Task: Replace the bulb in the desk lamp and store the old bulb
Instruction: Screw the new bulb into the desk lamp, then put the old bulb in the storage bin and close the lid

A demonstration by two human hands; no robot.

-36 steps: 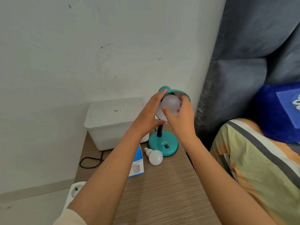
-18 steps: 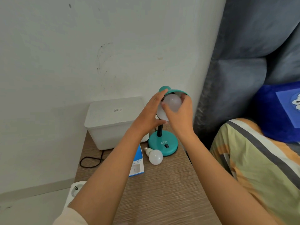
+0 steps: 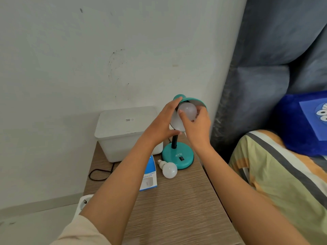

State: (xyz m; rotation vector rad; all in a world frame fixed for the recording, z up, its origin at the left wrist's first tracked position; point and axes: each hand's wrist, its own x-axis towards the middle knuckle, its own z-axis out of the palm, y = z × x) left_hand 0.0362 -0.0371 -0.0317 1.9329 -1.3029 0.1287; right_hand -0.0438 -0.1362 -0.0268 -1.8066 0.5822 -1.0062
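Observation:
A teal desk lamp (image 3: 177,156) stands at the back of a wooden bedside table (image 3: 177,206). Its shade (image 3: 196,101) is tilted toward me. My left hand (image 3: 162,124) grips the shade's left rim from the side. My right hand (image 3: 196,128) has thumb and fingers closed around a white bulb (image 3: 188,111) sitting inside the shade. Whether its base is in the socket is hidden. A second white bulb (image 3: 169,169) lies loose on the table by the lamp's base. A blue and white bulb box (image 3: 149,177) lies left of it, partly under my left forearm.
A white lidded plastic bin (image 3: 123,131) sits against the wall behind the box. A black cord (image 3: 100,172) loops off the table's left edge, with a white power strip (image 3: 83,202) below. A bed with striped bedding (image 3: 283,174) and blue pillow (image 3: 304,124) borders the right.
My right hand has shifted its hold around the bulb in the shade, thumb moving to the bulb's left front. The shade tipped slightly. My left hand stays on the rim.

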